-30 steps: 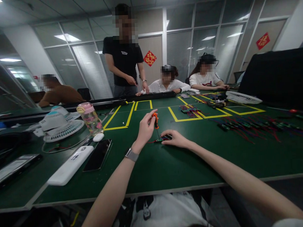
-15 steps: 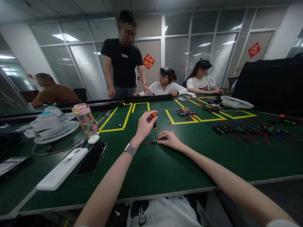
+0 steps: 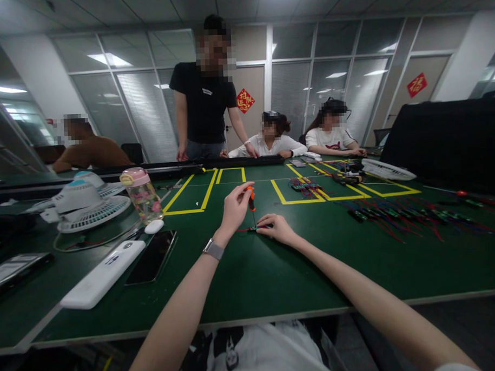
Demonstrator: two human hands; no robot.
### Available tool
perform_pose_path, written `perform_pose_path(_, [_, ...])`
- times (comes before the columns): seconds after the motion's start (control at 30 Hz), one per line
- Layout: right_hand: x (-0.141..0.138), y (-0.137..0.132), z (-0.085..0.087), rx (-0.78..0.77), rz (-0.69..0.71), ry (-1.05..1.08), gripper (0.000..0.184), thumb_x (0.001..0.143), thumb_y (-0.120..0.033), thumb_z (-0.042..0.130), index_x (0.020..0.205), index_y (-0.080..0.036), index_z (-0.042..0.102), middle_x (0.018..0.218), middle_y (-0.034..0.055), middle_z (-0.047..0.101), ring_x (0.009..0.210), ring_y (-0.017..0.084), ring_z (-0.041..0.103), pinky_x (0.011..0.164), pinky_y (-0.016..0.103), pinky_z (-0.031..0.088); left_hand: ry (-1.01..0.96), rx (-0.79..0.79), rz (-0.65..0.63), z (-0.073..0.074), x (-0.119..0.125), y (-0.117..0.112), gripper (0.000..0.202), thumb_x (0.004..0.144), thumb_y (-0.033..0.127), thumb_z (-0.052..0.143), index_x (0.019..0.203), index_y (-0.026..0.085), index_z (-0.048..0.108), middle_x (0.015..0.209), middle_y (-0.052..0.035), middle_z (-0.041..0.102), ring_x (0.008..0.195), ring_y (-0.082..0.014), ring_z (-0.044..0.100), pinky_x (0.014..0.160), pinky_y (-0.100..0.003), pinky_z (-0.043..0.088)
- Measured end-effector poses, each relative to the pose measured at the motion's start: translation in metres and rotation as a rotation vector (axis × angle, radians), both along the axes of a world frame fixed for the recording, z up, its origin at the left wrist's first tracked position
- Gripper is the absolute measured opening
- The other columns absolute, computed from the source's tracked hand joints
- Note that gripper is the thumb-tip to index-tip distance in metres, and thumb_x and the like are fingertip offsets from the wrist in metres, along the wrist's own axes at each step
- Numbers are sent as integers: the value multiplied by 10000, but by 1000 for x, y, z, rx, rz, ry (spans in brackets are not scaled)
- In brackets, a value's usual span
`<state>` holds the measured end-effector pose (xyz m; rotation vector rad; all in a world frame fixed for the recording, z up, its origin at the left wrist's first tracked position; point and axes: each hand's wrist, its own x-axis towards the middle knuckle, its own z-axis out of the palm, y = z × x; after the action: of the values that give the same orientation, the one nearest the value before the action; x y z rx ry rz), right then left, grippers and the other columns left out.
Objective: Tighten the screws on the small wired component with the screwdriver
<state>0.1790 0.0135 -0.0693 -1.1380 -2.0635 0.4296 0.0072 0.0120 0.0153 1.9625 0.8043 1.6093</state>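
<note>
My left hand [image 3: 233,208], a watch on its wrist, pinches the orange handle of a small screwdriver [image 3: 252,199] that stands upright, tip down. The tip rests on a small circuit board with red wires [image 3: 255,228] lying on the green table [image 3: 250,277]. My right hand [image 3: 275,229] lies on the table with its fingers pressed on that board's right end.
To the left lie a black phone [image 3: 151,257], a white power bank [image 3: 101,275], a pink-lidded bottle [image 3: 144,195] and a white fan [image 3: 86,206]. Several wired boards [image 3: 398,212] are spread at the right. Yellow tape squares [image 3: 191,197] mark the far table. Several people are across the table.
The view has shifted slightly. Both hands stay on the screwdriver and the board. The standing person across the table has moved his arms.
</note>
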Motion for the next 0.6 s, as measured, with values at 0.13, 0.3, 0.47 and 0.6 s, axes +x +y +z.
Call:
perform_pose_path(0.13, [2,9,-2,6,-1,-26,186,755,-344,685,869,-227,773,994,73,712,932,229,650,878,357,481,3,19,68,-2,-1,7,248,881,281,534,1069,177,658,969,-59,660,840,-139,636,771,-245,510])
perform_pose_path(0.3, [3,22,-3,-15,12,-11,209,763,-347,677,892,-211,769,1043,83,703,961,232,649,898,362,478,22,-45,-76,0,-1,12,299,903,210,471,1170,173,602,1070,-77,656,939,-150,646,848,-270,503])
perform_pose_path(0.47, [3,25,-3,-35,28,-1,195,768,-328,670,903,-225,765,1062,75,701,987,229,644,915,364,471,33,4,-38,-2,5,7,239,868,211,534,1078,189,645,995,-55,642,824,-132,637,778,-256,523])
perform_pose_path(0.6, [4,24,-3,-48,42,13,201,770,-320,663,912,-218,762,1085,80,694,1005,234,638,928,376,465,57,86,82,-5,5,5,219,859,255,563,1047,207,664,963,-51,581,848,-140,598,724,-232,523])
